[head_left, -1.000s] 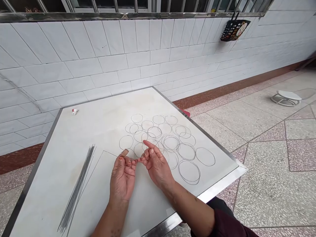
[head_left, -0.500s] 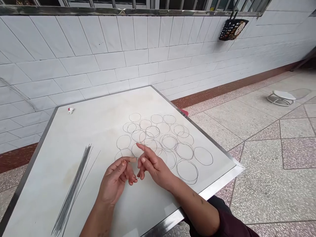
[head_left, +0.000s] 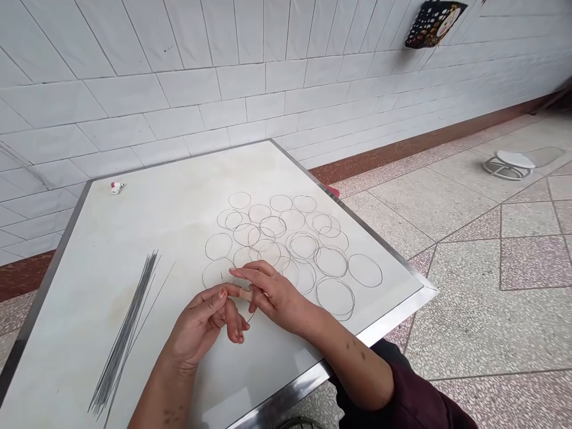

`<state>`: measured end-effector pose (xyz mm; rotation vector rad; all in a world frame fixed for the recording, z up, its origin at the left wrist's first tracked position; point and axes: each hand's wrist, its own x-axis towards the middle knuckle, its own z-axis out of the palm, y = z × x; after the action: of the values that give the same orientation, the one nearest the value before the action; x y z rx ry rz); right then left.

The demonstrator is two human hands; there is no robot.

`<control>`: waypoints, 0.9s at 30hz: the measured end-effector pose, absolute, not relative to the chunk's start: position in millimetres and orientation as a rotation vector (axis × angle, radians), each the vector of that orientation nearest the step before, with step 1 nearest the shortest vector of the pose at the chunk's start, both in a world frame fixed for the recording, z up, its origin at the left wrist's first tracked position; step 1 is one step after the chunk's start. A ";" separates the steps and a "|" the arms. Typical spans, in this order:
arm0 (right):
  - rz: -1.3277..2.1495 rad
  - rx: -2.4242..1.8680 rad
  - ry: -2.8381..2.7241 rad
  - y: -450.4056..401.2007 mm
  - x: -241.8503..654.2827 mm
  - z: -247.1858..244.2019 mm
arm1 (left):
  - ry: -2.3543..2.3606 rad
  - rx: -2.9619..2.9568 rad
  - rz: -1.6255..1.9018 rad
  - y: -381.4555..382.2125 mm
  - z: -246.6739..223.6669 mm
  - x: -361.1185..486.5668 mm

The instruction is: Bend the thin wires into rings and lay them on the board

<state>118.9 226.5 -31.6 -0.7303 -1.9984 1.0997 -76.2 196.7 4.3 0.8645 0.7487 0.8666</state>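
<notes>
My left hand (head_left: 201,325) pinches a thin wire (head_left: 251,317) between thumb and index finger. One short end of the wire stands up above the pinch, and a curved part shows below the fingers. My right hand (head_left: 281,301) meets the left index fingertip, which has a tan band around it. Its thumb and fingers are closed at the wire, though the exact contact is hidden. Just beyond both hands, several thin wire rings (head_left: 331,248) lie flat, many overlapping. To the left of my left hand lies a bundle of straight wires (head_left: 127,336), with one or two strands apart from it.
The white table (head_left: 156,208) has a metal edge and stands by a white tiled wall (head_left: 241,83). A small red and white object (head_left: 117,188) sits at its far left corner. A patterned bag (head_left: 433,25) hangs on the wall; a low stool (head_left: 509,165) stands at right.
My right hand has turned and lowered its raised index finger, closing in against the left fingertips. The wire end now stands up by the left thumb. The view has tilted down slightly.
</notes>
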 end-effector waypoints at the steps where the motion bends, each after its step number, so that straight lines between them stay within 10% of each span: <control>1: 1.073 -0.741 -2.025 226.6 119.2 -33.1 | 0.740 0.852 0.859 196.8 5.0 -76.4; 27: 0.686 -0.790 -2.318 228.2 117.1 -45.0 | 0.762 0.798 0.799 196.6 2.2 -77.2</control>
<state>117.1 228.2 -45.0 -0.7901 -2.3178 0.6863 -77.2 196.6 2.2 0.7982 0.7620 0.7990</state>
